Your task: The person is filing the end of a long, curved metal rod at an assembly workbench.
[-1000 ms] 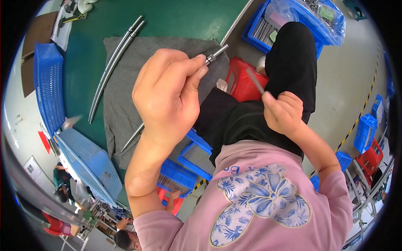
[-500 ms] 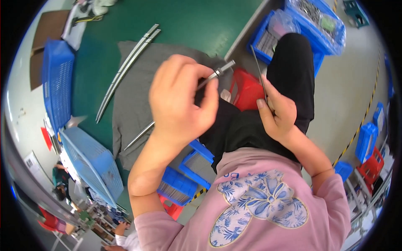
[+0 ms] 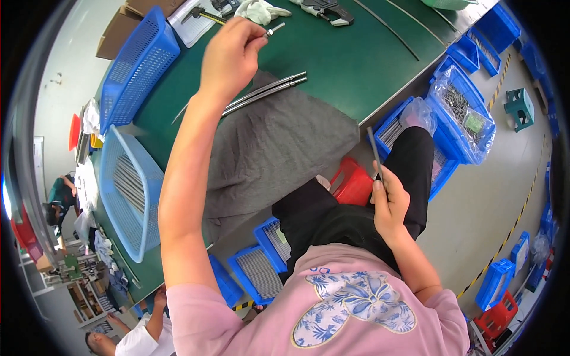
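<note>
My left hand [image 3: 228,62] is raised over the far left part of the green table. It is closed around a thin metal rod, whose stepped, shiny tip [image 3: 273,29] sticks out beyond the fingers; my hand and forearm hide much of its length. Two more metal rods [image 3: 267,92] lie side by side across the grey cloth [image 3: 279,136], to the right of my left forearm. Above my right thigh, my right hand [image 3: 390,199] is closed on a slim dark grey metal bar [image 3: 375,151] pointing up and away.
A light blue basket [image 3: 110,196] with several rods and a darker blue basket [image 3: 139,68] stand at left. A caliper [image 3: 205,15], white gloves [image 3: 261,10] and a dark tool [image 3: 326,9] lie along the back. Blue bins [image 3: 460,118] flank my right knee; a red stool [image 3: 353,181] stands ahead.
My left hand has moved away from my body with its rod, out over the far table. My right hand still holds the bar, close to where it was. The view has shifted, showing more table.
</note>
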{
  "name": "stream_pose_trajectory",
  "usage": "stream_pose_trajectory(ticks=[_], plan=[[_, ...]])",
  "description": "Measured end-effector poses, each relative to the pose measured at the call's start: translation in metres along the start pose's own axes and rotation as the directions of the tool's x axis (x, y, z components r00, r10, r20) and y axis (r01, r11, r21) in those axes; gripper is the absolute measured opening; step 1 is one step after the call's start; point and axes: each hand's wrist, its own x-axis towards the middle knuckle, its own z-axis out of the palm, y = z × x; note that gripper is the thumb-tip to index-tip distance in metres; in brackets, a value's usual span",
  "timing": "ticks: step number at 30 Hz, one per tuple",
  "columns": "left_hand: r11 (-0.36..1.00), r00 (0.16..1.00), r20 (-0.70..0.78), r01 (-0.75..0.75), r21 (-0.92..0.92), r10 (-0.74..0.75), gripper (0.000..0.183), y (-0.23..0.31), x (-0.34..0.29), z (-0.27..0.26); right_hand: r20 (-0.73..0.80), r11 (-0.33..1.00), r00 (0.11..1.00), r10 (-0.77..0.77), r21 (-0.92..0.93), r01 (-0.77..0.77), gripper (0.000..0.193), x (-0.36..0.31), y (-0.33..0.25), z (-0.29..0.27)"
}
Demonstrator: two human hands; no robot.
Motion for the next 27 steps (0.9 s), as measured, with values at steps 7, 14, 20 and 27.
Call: stream_pose_trajectory(ticks=[7, 14, 20, 27], plan=[[0.994, 0.998, 0.055, 0.021, 0.106, -0.027, 0.013, -0.015, -0.028, 0.023, -0.080, 0.999, 0.996, 0.040, -0.032, -0.042, 0.030, -0.004, -0.001, -0.009], [0.973, 0.979, 0.186, -0.119, 0.199, 0.082, 0.009, 0.027, -0.059, 0.002, -0.104, 1.000, 0.994, 0.018, 0.018, -0.016, 0.028, 0.000, -0.001, -0.002], [0.960, 0.946, 0.321, -0.135, 0.247, 0.050, 0.012, 0.033, -0.053, -0.001, -0.052, 0.997, 0.997, 0.065, 0.051, -0.062, 0.021, -0.001, -0.002, -0.006], [0.957, 0.951, 0.306, -0.131, 0.260, 0.047, 0.014, 0.040, -0.054, 0.002, -0.023, 1.000, 1.000, -0.020, 0.017, 0.020, 0.028, 0.024, -0.021, 0.012]])
